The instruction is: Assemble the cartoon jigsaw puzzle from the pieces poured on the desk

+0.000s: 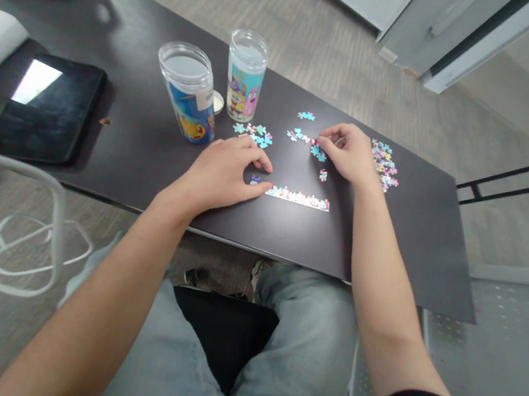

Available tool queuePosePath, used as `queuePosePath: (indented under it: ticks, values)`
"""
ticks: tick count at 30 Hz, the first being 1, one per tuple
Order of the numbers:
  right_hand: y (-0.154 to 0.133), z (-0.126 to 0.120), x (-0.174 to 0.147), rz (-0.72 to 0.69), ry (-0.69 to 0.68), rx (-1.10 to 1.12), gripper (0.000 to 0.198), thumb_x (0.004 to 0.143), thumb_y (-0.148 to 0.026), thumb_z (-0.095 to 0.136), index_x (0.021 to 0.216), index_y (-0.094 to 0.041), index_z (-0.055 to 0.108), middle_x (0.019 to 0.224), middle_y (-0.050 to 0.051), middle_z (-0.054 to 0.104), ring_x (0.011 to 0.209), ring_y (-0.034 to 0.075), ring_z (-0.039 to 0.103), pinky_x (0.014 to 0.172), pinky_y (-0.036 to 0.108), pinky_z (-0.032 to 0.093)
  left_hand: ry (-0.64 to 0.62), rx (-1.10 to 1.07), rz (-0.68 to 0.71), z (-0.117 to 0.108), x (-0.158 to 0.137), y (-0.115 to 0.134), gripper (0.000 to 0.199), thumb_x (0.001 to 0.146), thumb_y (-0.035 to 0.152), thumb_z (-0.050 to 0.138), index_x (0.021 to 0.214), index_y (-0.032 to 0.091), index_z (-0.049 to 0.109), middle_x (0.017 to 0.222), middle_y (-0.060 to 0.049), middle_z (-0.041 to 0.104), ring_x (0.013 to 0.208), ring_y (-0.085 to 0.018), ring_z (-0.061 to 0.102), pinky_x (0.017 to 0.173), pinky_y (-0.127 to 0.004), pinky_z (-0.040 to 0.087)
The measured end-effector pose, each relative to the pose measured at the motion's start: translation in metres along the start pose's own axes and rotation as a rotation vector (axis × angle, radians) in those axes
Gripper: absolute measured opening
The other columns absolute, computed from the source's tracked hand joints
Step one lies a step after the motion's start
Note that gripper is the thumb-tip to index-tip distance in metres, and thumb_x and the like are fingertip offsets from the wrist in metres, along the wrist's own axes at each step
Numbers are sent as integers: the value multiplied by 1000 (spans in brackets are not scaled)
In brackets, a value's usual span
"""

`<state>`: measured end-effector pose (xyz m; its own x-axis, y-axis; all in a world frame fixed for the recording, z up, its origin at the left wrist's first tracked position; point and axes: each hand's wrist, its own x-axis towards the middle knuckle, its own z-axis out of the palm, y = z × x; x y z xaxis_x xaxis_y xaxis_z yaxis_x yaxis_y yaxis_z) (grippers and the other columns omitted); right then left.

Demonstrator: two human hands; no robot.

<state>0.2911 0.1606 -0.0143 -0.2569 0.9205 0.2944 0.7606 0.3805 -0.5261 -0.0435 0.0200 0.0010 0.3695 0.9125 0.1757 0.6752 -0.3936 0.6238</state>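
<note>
My left hand (pixel 228 172) lies on the table with its fingers spread. Its thumb tip touches the left end of a joined strip of jigsaw puzzle pieces (pixel 298 197); a dark blue puzzle piece (pixel 255 179) shows between thumb and forefinger. Farther right, my right hand (pixel 347 150) pinches a small reddish puzzle piece (pixel 315 142) among blue ones, partly hidden by the fingertips. A single puzzle piece (pixel 323 175) lies below that hand. Just beyond my left fingers is a cluster of light blue pieces (pixel 257 135).
A colourful pile of puzzle pieces (pixel 383 162) sits right of my right wrist, and a few blue pieces (pixel 306 116) lie near the far edge. Two clear-topped cartoon cups, one blue (pixel 191 108) and one turquoise (pixel 243 89), stand left. A black tablet (pixel 48 111) lies farther left.
</note>
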Motion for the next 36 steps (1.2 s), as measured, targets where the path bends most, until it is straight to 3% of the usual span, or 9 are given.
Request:
queuePosePath:
  ticks: [6,13,19,24,31,36]
  values:
    - [-12,-1,-3,24,-65,16,9,99,-30,97,104,-27,91,109,7,85,86,24,66,96,46,63,1,-14,-1,0,1,2,32,107,53,86,124,26,91,133,-11,88,120,-34,80,111,-52,59]
    - [-16,2,-3,45,-110,66,8,100,-26,94,98,-25,87,98,4,81,80,21,60,89,43,60,46,-91,34,1,0,-7,27,110,50,80,117,25,89,124,-9,88,109,-28,78,109,-48,59]
    - [-12,-3,-3,-25,-104,42,8,99,-26,98,103,-27,92,112,7,86,87,23,68,94,47,63,50,-109,11,2,2,-7,22,109,47,81,114,27,89,121,-8,87,104,-27,76,106,-47,59]
    - [-14,-7,-3,-36,-157,32,7,101,-26,98,102,-27,91,112,8,86,94,26,73,101,49,65,52,-91,7,2,3,-8,19,108,45,82,114,28,89,121,-7,88,103,-26,76,104,-46,60]
    - [-18,-1,-5,-32,-183,108,10,103,-24,92,108,-27,84,101,5,85,92,26,73,95,46,64,57,-91,-2,3,4,-6,21,109,46,81,113,28,90,122,-7,88,104,-26,76,107,-47,61]
    - [-17,-4,-3,-90,-171,41,9,104,-23,92,112,-27,90,118,8,87,96,27,76,104,51,66,53,-86,-11,2,3,-5,20,108,45,81,113,28,90,122,-7,88,104,-27,76,108,-47,61]
